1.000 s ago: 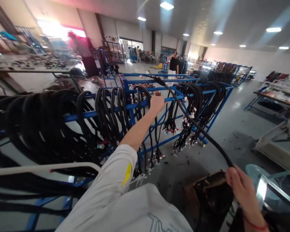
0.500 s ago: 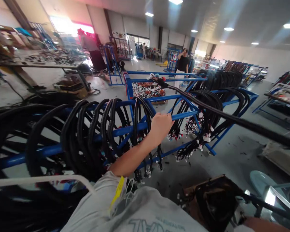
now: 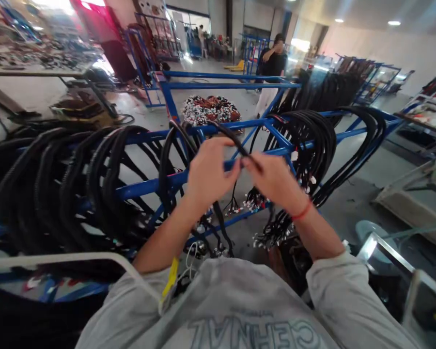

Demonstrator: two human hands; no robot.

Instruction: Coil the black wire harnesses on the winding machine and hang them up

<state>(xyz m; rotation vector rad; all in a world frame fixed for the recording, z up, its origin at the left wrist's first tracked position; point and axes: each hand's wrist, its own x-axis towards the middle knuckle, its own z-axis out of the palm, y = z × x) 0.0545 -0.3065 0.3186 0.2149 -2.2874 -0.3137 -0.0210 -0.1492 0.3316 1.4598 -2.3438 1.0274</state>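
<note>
A black wire harness [image 3: 232, 135] lies over the blue rack's far rail and comes toward me between my hands. My right hand [image 3: 272, 177], with a red string on the wrist, is closed round this harness just above the near blue rail [image 3: 141, 189]. My left hand [image 3: 210, 169] is beside it on the left, with thumb and fingers apart and nothing seen in its grasp. The thumb is close to the right hand's fingertips. More black harnesses [image 3: 112, 160] hang over the rails to the left, and a thick bundle [image 3: 316, 135] hangs to the right.
White connectors [image 3: 276, 235] dangle low on the rack. A pile of connector-ended wires [image 3: 210, 109] is beyond it. A person in black [image 3: 274, 63] stands farther back. A pale curved tube [image 3: 76, 259] crosses at lower left, and a metal frame [image 3: 396, 257] is at lower right.
My left hand has let go of the blue rail and moved left. My right hand has come into view with the harness, which now lies over the rack. The view has tilted down.
</note>
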